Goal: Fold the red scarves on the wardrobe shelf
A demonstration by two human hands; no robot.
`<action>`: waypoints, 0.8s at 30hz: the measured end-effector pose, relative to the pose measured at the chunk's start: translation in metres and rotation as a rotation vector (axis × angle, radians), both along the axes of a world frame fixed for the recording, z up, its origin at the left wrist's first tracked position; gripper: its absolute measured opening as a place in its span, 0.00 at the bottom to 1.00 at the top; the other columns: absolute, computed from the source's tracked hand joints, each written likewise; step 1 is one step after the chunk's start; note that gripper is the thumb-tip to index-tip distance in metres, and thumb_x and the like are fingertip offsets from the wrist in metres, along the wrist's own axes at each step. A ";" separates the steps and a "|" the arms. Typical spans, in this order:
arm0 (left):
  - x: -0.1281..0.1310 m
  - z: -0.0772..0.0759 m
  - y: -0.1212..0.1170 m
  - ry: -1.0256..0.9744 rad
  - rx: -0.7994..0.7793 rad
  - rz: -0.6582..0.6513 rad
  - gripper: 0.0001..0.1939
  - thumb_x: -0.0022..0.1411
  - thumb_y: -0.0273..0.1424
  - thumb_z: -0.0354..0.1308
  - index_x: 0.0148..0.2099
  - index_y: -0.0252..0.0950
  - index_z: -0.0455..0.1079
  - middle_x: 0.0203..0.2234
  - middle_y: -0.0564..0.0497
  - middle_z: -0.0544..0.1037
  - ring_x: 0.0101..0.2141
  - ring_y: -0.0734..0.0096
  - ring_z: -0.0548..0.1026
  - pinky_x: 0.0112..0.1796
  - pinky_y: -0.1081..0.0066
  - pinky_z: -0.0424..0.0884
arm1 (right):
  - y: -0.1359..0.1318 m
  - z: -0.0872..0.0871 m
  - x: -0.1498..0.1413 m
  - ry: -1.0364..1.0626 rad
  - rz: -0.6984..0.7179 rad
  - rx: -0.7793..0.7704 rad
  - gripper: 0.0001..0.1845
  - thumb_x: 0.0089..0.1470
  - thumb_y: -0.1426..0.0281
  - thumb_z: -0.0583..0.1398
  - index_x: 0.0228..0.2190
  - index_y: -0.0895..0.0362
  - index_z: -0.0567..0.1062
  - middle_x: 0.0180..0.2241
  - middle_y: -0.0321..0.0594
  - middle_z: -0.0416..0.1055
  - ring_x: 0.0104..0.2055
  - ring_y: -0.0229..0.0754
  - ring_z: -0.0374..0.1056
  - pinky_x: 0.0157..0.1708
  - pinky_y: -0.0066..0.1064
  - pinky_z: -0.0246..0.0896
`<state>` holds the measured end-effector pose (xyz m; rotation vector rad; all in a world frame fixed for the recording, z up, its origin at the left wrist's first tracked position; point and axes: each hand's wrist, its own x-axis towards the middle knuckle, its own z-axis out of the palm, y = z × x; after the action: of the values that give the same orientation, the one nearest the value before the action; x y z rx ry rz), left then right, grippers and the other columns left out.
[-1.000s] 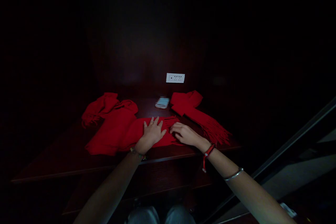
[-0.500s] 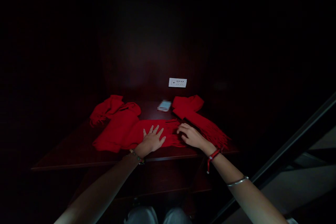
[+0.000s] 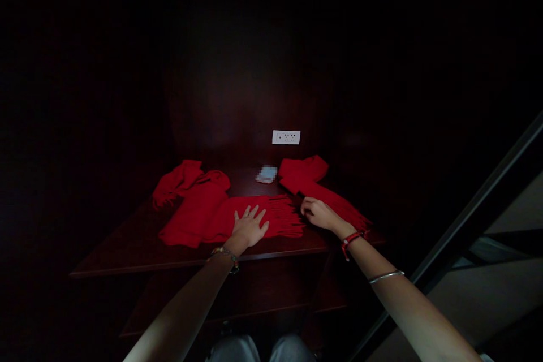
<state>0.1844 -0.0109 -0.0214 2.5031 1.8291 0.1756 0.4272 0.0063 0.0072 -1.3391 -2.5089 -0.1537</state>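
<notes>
A red fringed scarf (image 3: 199, 212) lies across a dark wooden shelf, bunched at its left end and flat toward the middle. My left hand (image 3: 251, 230) presses on the flat part with its fingers spread. The scarf's fringe (image 3: 286, 216) fans out to the right of it, its strands fairly straight. Just past the fringe tips is my right hand (image 3: 320, 215), its fingers curled in; whether strands are between them is hidden. Close behind that hand lies a second red fringed piece (image 3: 303, 172), folded at the back, its fringe pointing to the front right.
A small pale-blue, blurred item (image 3: 267, 174) lies on the shelf (image 3: 127, 243) behind the scarf. A white socket plate (image 3: 286, 137) is on the back wall. Below is a lower shelf (image 3: 254, 294). A dark framed edge (image 3: 479, 203) slants along the right.
My right hand has moved right, off the fringe, and its fingers have curled in more. The fringe strands now lie straighter. My left hand stays flat on the scarf, and the view has shifted slightly.
</notes>
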 end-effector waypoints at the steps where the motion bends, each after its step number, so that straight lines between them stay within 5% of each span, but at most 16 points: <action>1: 0.000 0.000 0.000 0.000 0.008 -0.002 0.29 0.59 0.46 0.32 0.61 0.45 0.46 0.60 0.52 0.48 0.58 0.57 0.43 0.52 0.44 0.40 | -0.003 0.001 -0.009 0.058 0.051 0.027 0.12 0.42 0.82 0.51 0.26 0.58 0.70 0.33 0.40 0.65 0.37 0.39 0.61 0.38 0.27 0.54; 7: 0.000 -0.003 0.000 0.006 0.037 -0.004 0.29 0.59 0.47 0.32 0.61 0.44 0.47 0.59 0.51 0.49 0.58 0.57 0.45 0.51 0.44 0.42 | -0.017 -0.011 -0.055 -0.025 0.313 -0.013 0.09 0.44 0.79 0.51 0.27 0.57 0.68 0.29 0.38 0.65 0.34 0.38 0.59 0.38 0.28 0.54; 14: 0.000 -0.004 0.002 -0.006 0.036 -0.017 0.30 0.59 0.47 0.31 0.61 0.44 0.47 0.59 0.51 0.48 0.58 0.56 0.45 0.51 0.43 0.40 | -0.016 -0.010 0.001 -0.122 0.080 -0.008 0.08 0.45 0.79 0.51 0.23 0.58 0.68 0.27 0.40 0.65 0.32 0.39 0.59 0.35 0.28 0.54; 19: 0.001 -0.004 0.002 -0.006 0.036 -0.005 0.29 0.59 0.47 0.33 0.60 0.44 0.48 0.59 0.51 0.49 0.58 0.57 0.45 0.51 0.44 0.42 | -0.017 -0.002 -0.039 0.052 0.111 0.081 0.11 0.49 0.76 0.50 0.33 0.58 0.70 0.34 0.42 0.67 0.39 0.40 0.60 0.43 0.31 0.53; 24: 0.001 -0.005 -0.002 -0.004 0.087 0.048 0.29 0.60 0.46 0.33 0.60 0.43 0.48 0.60 0.50 0.48 0.58 0.55 0.44 0.52 0.45 0.41 | -0.002 -0.032 -0.068 0.044 -0.020 -0.087 0.24 0.57 0.63 0.45 0.52 0.58 0.60 0.54 0.47 0.56 0.56 0.45 0.50 0.53 0.40 0.45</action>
<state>0.1853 -0.0125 -0.0260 2.5144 1.9213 0.2671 0.3587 0.0047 -0.0244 -1.3855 -2.4924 -0.0194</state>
